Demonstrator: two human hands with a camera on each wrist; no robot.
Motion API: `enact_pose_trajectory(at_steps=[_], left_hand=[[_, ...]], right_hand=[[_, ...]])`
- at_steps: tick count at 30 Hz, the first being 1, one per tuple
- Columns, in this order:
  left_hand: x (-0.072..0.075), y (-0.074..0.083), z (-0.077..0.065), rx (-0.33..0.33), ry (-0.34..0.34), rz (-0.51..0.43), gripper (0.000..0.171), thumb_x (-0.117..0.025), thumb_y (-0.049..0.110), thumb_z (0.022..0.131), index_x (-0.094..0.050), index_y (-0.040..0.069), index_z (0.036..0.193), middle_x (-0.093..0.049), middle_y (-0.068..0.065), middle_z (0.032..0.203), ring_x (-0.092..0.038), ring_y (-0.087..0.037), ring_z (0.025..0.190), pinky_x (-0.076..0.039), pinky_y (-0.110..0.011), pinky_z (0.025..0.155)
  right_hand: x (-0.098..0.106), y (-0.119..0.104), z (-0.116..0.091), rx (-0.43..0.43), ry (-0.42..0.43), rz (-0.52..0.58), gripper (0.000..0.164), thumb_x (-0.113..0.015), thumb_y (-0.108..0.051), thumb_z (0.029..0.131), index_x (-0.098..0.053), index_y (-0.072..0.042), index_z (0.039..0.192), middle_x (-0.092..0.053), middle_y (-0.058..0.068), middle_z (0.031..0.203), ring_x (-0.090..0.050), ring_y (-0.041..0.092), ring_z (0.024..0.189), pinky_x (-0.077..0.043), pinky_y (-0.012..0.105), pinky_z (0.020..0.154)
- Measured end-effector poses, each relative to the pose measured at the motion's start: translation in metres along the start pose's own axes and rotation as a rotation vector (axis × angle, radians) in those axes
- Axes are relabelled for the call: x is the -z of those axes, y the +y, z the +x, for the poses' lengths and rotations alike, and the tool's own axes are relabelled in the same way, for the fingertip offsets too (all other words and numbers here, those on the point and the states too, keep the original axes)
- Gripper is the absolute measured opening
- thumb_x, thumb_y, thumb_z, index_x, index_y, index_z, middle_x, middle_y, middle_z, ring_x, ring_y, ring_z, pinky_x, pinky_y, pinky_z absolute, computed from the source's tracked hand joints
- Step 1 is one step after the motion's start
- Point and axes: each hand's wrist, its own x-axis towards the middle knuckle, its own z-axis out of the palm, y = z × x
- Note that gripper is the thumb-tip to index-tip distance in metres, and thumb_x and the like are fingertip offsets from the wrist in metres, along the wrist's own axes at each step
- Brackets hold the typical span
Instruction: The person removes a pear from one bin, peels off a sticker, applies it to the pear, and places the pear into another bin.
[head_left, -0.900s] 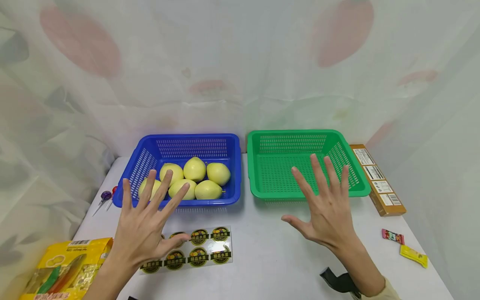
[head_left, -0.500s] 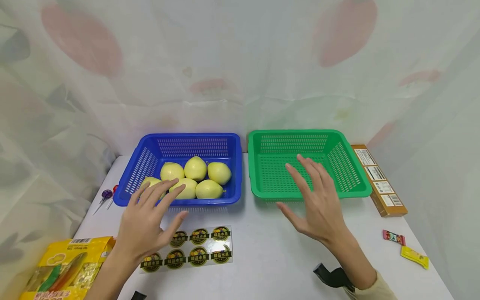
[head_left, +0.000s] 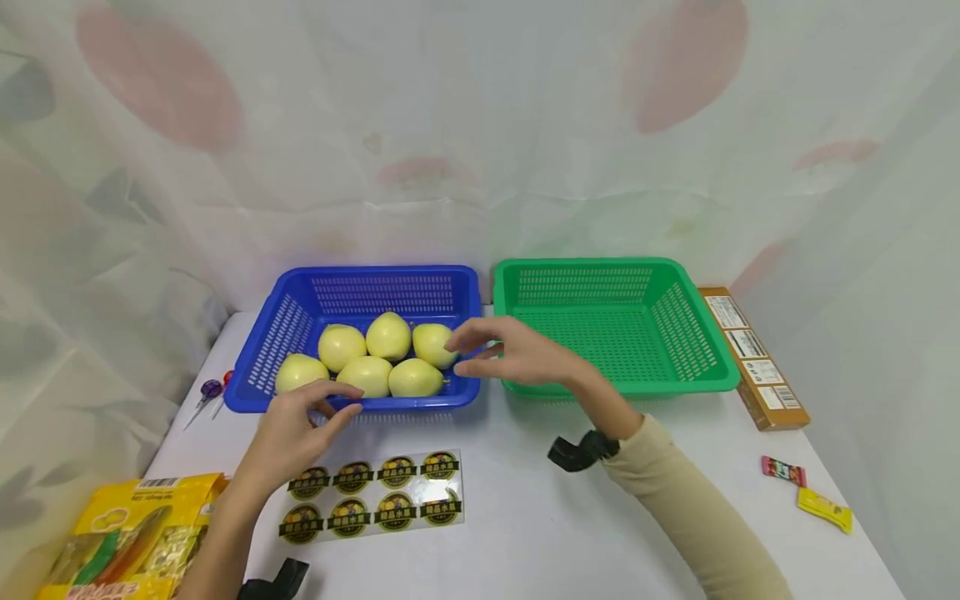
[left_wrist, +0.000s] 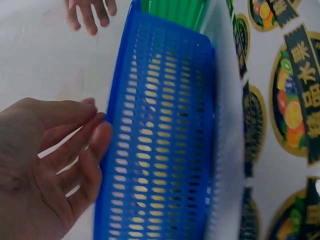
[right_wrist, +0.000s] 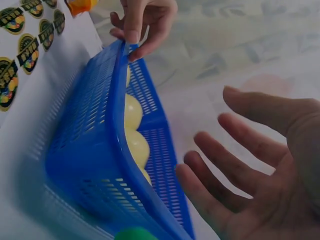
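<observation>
Noting from the head view: blue basket holding six pale-yellow fruits; long axis runs left to right, crosswise before the person. Left hand sits at the near long side, thumb and forefinger a narrow gap apart, sticker sheet below it. Right hand overlaps the right short end, fingers loosely bent, pointing left; green basket just beside, on the right.

Left wrist view: left fingers bent, tips close against the blue rim; cannot tell whether they touch.

Right wrist view: right hand spread fairly wide, holding nothing, apart from the rim. Left hand judged nearer.
</observation>
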Motion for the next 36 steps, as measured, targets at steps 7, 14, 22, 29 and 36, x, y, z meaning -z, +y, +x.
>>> enact_pose_trajectory(at_steps=[7,14,22,29,36], left_hand=[[0.001,-0.013,-0.003,0.105,0.028,-0.063,0.013,-0.087,0.011,0.093,-0.085,0.017,0.105,-0.079,-0.003,0.088,-0.060,-0.008,0.066,-0.052,-0.020,0.055],[0.004,-0.019,0.001,0.096,0.012,-0.090,0.012,-0.087,0.012,0.093,-0.086,0.016,0.105,-0.080,-0.003,0.094,-0.057,-0.008,0.067,-0.045,-0.021,0.050],[0.009,-0.020,0.004,0.032,0.012,-0.044,0.020,-0.090,0.009,0.089,-0.087,0.017,0.107,-0.084,0.001,0.103,-0.067,-0.004,0.094,-0.053,-0.013,0.076],[0.012,-0.023,0.006,0.077,-0.075,-0.067,0.014,-0.087,0.017,0.094,-0.086,0.022,0.108,-0.084,0.005,0.106,-0.063,0.011,0.104,-0.055,-0.013,0.091],[0.013,-0.026,0.005,0.072,-0.104,-0.132,0.016,-0.085,0.013,0.095,-0.086,0.019,0.110,-0.084,0.002,0.108,-0.065,0.009,0.105,-0.053,-0.011,0.094]], right_hand=[[-0.009,0.013,0.075,-0.098,-0.245,0.043,0.041,-0.073,-0.017,0.105,-0.067,-0.001,0.142,-0.067,0.020,0.149,-0.064,0.034,0.142,-0.059,0.027,0.112],[-0.023,0.021,0.113,-0.192,-0.373,-0.046,0.050,-0.075,-0.021,0.104,-0.064,-0.003,0.149,-0.065,0.015,0.155,-0.059,0.029,0.149,-0.051,0.034,0.124],[-0.030,0.025,0.128,-0.205,-0.463,-0.104,0.050,-0.079,-0.011,0.100,-0.066,-0.006,0.148,-0.061,0.011,0.160,-0.050,0.025,0.157,-0.046,0.034,0.129],[-0.029,0.026,0.129,-0.251,-0.506,-0.153,0.057,-0.081,-0.009,0.097,-0.064,-0.015,0.152,-0.055,0.004,0.166,-0.048,0.016,0.148,-0.053,0.024,0.110],[-0.033,0.027,0.129,-0.292,-0.507,-0.139,0.060,-0.082,-0.008,0.096,-0.063,-0.018,0.152,-0.050,0.004,0.168,-0.049,0.018,0.138,-0.060,0.026,0.091]])
